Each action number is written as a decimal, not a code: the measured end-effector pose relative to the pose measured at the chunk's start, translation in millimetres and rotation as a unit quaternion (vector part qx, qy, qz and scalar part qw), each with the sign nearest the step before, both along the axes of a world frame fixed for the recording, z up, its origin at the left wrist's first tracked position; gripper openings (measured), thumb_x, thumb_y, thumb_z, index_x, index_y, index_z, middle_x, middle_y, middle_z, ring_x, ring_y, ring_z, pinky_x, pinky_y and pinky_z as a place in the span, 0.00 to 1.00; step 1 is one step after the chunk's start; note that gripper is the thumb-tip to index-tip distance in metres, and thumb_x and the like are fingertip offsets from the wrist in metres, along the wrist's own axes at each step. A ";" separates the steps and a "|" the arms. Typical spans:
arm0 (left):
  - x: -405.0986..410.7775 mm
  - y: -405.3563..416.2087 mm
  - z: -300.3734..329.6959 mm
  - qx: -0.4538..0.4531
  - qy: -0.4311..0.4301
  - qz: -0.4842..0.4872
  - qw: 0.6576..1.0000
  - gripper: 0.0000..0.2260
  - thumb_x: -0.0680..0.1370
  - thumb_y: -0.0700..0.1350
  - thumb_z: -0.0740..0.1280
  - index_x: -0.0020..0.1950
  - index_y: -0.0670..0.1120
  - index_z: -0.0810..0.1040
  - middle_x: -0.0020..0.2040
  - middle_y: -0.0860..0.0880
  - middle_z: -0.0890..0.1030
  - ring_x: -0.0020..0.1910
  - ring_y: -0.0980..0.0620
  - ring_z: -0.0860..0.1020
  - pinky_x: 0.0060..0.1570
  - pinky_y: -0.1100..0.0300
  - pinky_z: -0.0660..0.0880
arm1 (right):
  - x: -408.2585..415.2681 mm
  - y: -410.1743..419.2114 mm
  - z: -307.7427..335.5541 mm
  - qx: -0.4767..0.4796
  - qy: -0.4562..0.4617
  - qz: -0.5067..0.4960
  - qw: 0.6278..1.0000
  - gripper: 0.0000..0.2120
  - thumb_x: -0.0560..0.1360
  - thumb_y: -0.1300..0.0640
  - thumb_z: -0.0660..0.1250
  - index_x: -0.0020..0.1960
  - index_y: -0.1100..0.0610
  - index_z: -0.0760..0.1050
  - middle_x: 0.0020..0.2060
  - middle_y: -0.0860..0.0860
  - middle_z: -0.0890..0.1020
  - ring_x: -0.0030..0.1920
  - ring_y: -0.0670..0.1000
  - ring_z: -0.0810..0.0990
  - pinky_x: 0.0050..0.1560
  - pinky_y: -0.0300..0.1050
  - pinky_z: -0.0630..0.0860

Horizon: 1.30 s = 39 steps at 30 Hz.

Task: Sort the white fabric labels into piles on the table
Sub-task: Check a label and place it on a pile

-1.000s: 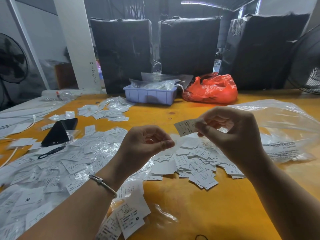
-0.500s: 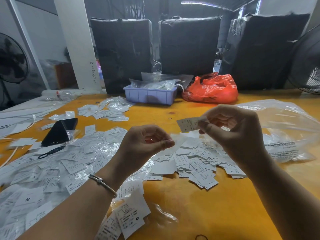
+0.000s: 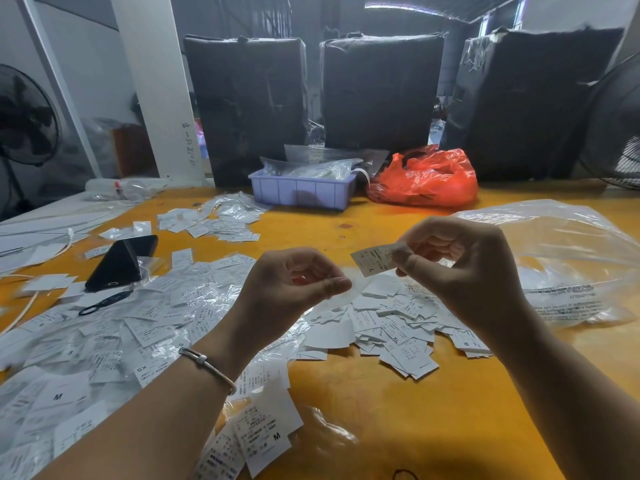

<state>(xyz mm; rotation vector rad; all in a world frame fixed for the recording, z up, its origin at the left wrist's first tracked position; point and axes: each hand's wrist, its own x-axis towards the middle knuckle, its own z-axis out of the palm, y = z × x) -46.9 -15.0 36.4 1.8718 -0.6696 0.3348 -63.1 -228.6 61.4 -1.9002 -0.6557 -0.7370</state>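
The step in hand looks like reading the size on one label and dropping it on the matching pile. Done well, that means keeping the printed face turned toward the eyes, confirming the letter, then carrying it low over the right pile so it does not flutter into a neighbouring one.

On the left of the table [image 3: 398,403] lies a wide spread of white fabric labels [image 3: 114,327] mixed with clear wrappers, some showing M, S and SX. Beside it rests a black phone [image 3: 121,259].

The left hand [image 3: 287,289] hovers above the spread with fingers curled and thumb tip pressed to the forefinger. Whether that grip pinches a thin clear wrapper or nothing, I cannot tell.

Below and between the hands sits a smaller pile [image 3: 398,327] of bare labels, one marked XL.

The right hand [image 3: 460,268] holds a single label [image 3: 375,258] marked L, raised above the table. Its grip is a tight pinch of thumb and forefinger on the label's right end, the other fingers curled in. A large clear plastic bag [image 3: 561,258] lies just right of it.
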 end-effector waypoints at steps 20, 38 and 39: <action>-2.3 -4.6 -3.0 0.029 0.022 -0.040 0.999 0.12 0.70 0.49 0.71 0.46 0.41 0.84 0.40 0.46 0.85 0.40 0.49 0.83 0.43 0.54 0.81 | 8.9 5.5 -12.9 -0.093 0.085 0.042 0.991 0.05 0.69 0.56 0.73 0.40 0.58 0.84 0.32 0.53 0.83 0.33 0.57 0.80 0.35 0.56 0.76; -2.9 -3.9 -3.8 0.030 -0.029 -0.023 0.999 0.11 0.68 0.49 0.73 0.42 0.42 0.84 0.37 0.47 0.85 0.34 0.53 0.83 0.38 0.65 0.80 | -9.3 7.1 5.7 -0.012 -0.066 -0.020 0.998 0.12 0.68 0.64 0.76 0.46 0.53 0.78 0.42 0.42 0.83 0.41 0.42 0.83 0.36 0.39 0.80; -3.2 -3.9 -3.7 0.030 -0.030 -0.024 0.999 0.10 0.68 0.48 0.73 0.42 0.42 0.84 0.37 0.47 0.85 0.34 0.53 0.83 0.38 0.66 0.80 | -9.1 8.2 5.2 -0.022 -0.067 -0.024 0.997 0.12 0.68 0.65 0.76 0.44 0.51 0.78 0.41 0.41 0.83 0.40 0.42 0.83 0.35 0.39 0.79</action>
